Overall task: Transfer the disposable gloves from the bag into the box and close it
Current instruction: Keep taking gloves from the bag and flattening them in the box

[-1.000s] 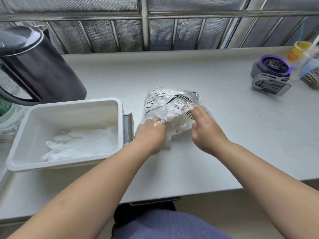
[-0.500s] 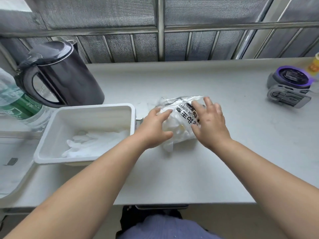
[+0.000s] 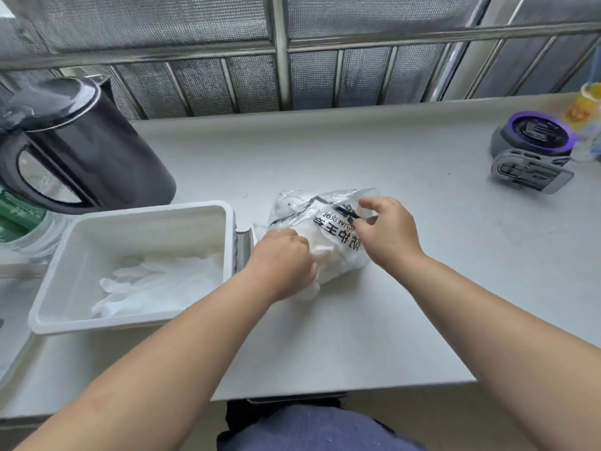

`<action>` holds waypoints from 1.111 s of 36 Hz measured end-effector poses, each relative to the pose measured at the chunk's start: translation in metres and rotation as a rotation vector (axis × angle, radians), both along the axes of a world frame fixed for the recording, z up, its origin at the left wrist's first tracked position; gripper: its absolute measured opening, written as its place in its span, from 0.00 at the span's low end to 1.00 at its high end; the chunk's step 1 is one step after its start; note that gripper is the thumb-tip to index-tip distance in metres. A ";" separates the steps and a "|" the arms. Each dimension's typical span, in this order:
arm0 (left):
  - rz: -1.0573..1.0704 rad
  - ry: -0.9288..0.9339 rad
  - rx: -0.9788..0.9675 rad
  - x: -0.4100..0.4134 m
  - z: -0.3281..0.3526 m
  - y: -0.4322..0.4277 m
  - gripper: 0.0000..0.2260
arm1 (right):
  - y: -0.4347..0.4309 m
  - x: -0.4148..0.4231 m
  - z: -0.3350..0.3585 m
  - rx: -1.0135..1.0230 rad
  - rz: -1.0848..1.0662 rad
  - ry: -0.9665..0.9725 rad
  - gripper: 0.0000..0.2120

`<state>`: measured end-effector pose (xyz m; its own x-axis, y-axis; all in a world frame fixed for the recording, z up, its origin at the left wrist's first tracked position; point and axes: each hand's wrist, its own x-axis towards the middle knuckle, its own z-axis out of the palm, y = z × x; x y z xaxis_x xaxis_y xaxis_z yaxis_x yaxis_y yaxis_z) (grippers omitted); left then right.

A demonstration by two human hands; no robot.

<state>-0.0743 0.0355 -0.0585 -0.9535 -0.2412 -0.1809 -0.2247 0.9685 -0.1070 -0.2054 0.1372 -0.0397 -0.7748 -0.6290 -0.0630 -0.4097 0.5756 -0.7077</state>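
A clear plastic bag (image 3: pixel 312 219) with black printed letters lies on the grey counter, stuffed with white disposable gloves (image 3: pixel 338 262). My right hand (image 3: pixel 387 232) pinches the bag's upper film near its right end. My left hand (image 3: pixel 283 262) is at the bag's near left opening, fingers curled around white glove material there. Left of the bag stands an open white box (image 3: pixel 133 222) with a metal latch (image 3: pixel 244 249) on its right side. Several white gloves (image 3: pixel 156 284) lie flat on the box's floor.
A black electric kettle (image 3: pixel 84 144) stands behind the box at the left, with a green-labelled bottle (image 3: pixel 19 219) beside it. A grey and purple device (image 3: pixel 533 151) sits at the far right, near a yellow cup (image 3: pixel 585 105). A metal railing backs the counter (image 3: pixel 390 320).
My right hand went from lying flat on the bag to pinching its film. My left hand curled into the bag's opening. The camera shifted slightly.
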 end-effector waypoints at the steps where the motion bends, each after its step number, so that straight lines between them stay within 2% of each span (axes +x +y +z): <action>1: -0.046 -0.035 -0.018 0.004 -0.002 -0.003 0.18 | -0.002 -0.001 0.001 0.002 0.008 0.033 0.18; 5: -0.096 -0.183 -0.003 0.017 -0.008 -0.006 0.17 | -0.002 0.000 0.001 0.025 0.084 0.113 0.24; 8: -0.028 -0.150 0.169 0.017 -0.004 -0.004 0.25 | -0.001 0.003 0.000 0.075 0.165 0.156 0.27; 10: 0.108 0.085 0.367 0.017 -0.002 -0.003 0.28 | -0.002 0.006 0.000 0.089 0.215 0.150 0.28; 12: 0.167 0.396 0.428 0.015 -0.001 -0.003 0.21 | -0.002 0.008 0.001 0.079 0.263 0.152 0.29; 13: 0.178 0.451 0.429 0.012 0.001 -0.002 0.15 | -0.002 0.009 0.000 0.073 0.281 0.151 0.30; 15: 0.141 0.375 0.416 0.006 0.002 0.002 0.09 | 0.000 0.009 -0.001 0.062 0.296 0.140 0.30; 19: 0.122 0.174 0.267 -0.004 -0.009 0.008 0.12 | 0.009 0.010 -0.001 0.040 0.327 0.147 0.28; 22: 0.197 0.185 0.208 -0.004 -0.010 0.012 0.08 | 0.015 0.010 -0.004 0.029 0.326 0.138 0.28; 27: 0.257 0.183 0.239 -0.008 -0.014 0.017 0.08 | 0.023 0.013 -0.010 -0.008 0.303 0.098 0.27; 32: 0.315 0.137 0.251 -0.018 -0.015 0.017 0.20 | 0.030 0.019 -0.013 0.018 0.293 0.071 0.20; 36: 0.261 0.094 0.119 -0.024 -0.011 0.021 0.12 | 0.029 0.020 -0.013 0.057 0.273 0.035 0.16; 38: 0.234 0.059 0.049 -0.023 -0.009 0.021 0.11 | 0.028 0.020 -0.013 0.083 0.284 0.024 0.17; 40: 0.238 0.069 0.062 -0.021 -0.009 0.021 0.10 | 0.027 0.019 -0.012 0.120 0.307 0.027 0.20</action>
<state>-0.0956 0.0570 -0.0672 -0.8819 -0.4506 -0.1385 -0.4517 0.8918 -0.0250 -0.1859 0.1641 -0.0519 -0.5528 -0.8227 -0.1330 -0.5945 0.5011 -0.6288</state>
